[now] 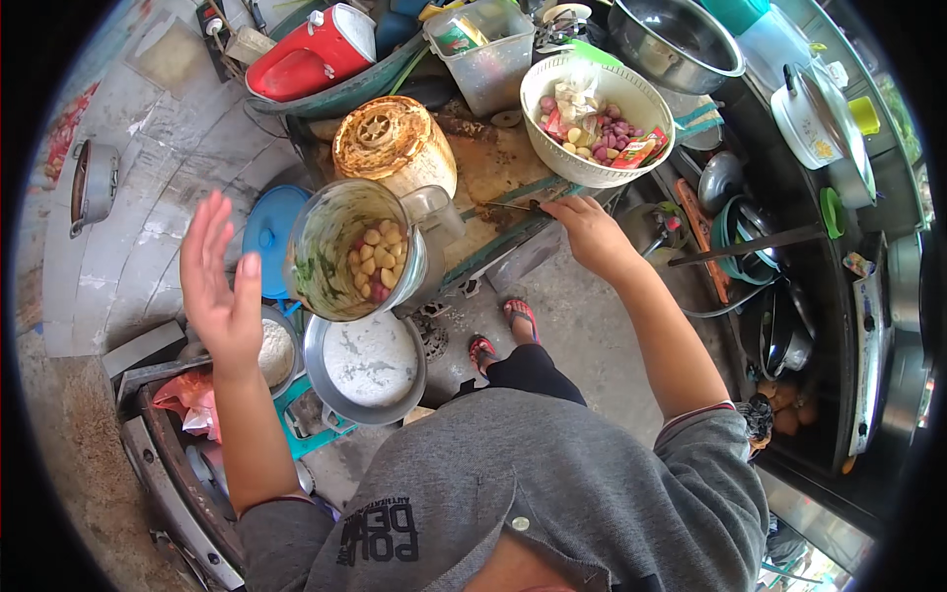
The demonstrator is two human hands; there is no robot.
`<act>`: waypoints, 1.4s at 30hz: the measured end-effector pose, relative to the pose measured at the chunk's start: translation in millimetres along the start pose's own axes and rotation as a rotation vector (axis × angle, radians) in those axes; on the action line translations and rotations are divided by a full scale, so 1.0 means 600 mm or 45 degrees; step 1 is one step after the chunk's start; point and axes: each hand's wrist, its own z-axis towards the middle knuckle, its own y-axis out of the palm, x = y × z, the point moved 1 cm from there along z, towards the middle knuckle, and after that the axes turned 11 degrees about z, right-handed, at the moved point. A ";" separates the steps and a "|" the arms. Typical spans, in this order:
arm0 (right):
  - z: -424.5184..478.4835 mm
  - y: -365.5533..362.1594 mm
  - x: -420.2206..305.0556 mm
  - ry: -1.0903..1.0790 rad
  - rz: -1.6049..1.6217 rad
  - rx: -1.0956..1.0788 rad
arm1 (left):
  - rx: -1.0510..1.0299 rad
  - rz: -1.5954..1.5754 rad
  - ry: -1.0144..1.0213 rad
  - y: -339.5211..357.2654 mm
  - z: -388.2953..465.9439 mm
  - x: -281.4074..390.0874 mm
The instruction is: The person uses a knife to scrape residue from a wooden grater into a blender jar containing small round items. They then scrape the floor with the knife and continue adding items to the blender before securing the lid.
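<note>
My right hand (595,233) grips the dark handle of a small knife (518,206) at the edge of a worn wooden table (510,159). The thin blade points left. My left hand (222,285) is raised with its fingers apart, holding nothing, to the left of a clear blender jug (314,222). Inside the jug lie peeled garlic cloves (381,255) and a few reddish shallots; green bits cling to its wall. Behind it stands a stained blender base (399,140) with its drive coupling showing. A white plastic basket (592,174) holds shallots, garlic and sachets.
A pot of white powder (370,359) and a bowl of pale grains (277,351) sit below the jug, with a blue lid (274,229) nearby. A red hand mixer (318,55) lies in a basin. Pots and pans (784,325) crowd the right side.
</note>
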 end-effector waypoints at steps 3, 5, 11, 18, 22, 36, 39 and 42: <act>-0.018 -0.002 -0.011 -0.007 0.009 -0.068 | 0.096 -0.069 -0.285 -0.024 -0.112 -0.015; -0.029 -0.002 -0.011 -0.019 0.027 -0.090 | 0.104 -0.119 -0.511 -0.022 -0.192 -0.026; -0.020 0.000 -0.001 -0.028 0.017 -0.035 | -0.239 -0.331 -0.983 0.034 -0.403 0.030; -0.034 0.001 0.002 -0.141 0.148 -0.190 | -0.149 -0.361 -1.100 0.089 -0.484 0.120; -0.048 0.008 0.008 -0.184 0.244 -0.233 | -0.052 -0.325 -1.142 0.103 -0.490 0.162; -0.041 -0.041 0.039 -0.239 0.131 -0.124 | 0.277 -0.238 -1.285 0.137 -0.618 0.298; -0.029 -0.034 0.053 -0.258 0.037 -0.120 | 0.286 -0.234 -1.299 0.140 -0.623 0.308; -0.036 -0.027 0.052 -0.324 0.090 -0.144 | 0.288 -0.219 -1.311 0.137 -0.619 0.315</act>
